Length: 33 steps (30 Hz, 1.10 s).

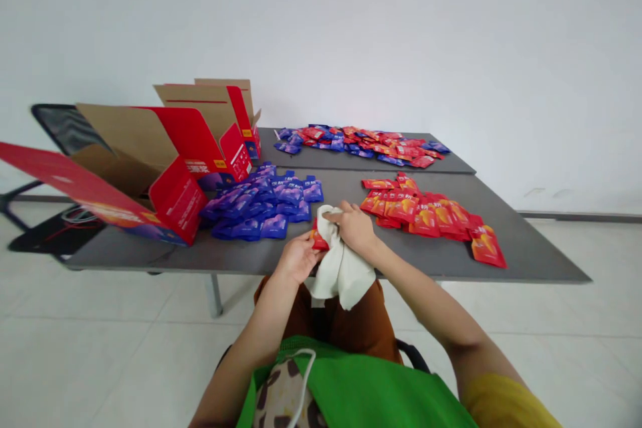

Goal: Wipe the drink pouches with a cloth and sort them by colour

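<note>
My left hand (297, 257) pinches a red packet (317, 240) at the near edge of the grey table (526, 251). My right hand (355, 227) grips the top of a cream cloth bag (341, 271), which hangs down over my lap. The red packet sits at the bag's mouth, partly hidden by the cloth. A pile of blue packets (265, 204) lies just beyond my left hand. Beyond my right hand and to its right lies a pile of red packets (426, 210).
Open red cardboard boxes (170, 147) stand on the table's left side. A mixed heap of red and blue packets (361, 142) lies on the far table. A black chair (60, 127) stands at the far left, and a white wall lies behind.
</note>
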### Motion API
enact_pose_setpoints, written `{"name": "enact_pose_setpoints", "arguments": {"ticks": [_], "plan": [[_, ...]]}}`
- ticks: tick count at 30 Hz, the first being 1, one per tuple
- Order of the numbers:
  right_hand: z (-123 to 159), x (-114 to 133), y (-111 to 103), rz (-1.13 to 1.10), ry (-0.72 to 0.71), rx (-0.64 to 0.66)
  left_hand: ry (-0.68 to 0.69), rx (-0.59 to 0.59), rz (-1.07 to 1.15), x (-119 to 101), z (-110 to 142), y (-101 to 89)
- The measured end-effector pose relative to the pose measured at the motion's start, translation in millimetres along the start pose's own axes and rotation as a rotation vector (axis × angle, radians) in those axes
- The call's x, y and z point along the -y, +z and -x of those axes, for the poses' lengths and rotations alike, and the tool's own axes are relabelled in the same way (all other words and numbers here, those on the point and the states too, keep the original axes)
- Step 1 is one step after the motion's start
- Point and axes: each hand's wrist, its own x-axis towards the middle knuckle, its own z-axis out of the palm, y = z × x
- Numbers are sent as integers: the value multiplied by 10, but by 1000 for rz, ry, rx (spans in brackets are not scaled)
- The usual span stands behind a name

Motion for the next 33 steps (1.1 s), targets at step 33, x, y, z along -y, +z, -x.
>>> {"name": "enact_pose_setpoints", "arguments": {"ticks": [33], "plan": [[255, -339, -624, -521, 4, -578, 620, -370, -295, 252, 190, 104]]}}
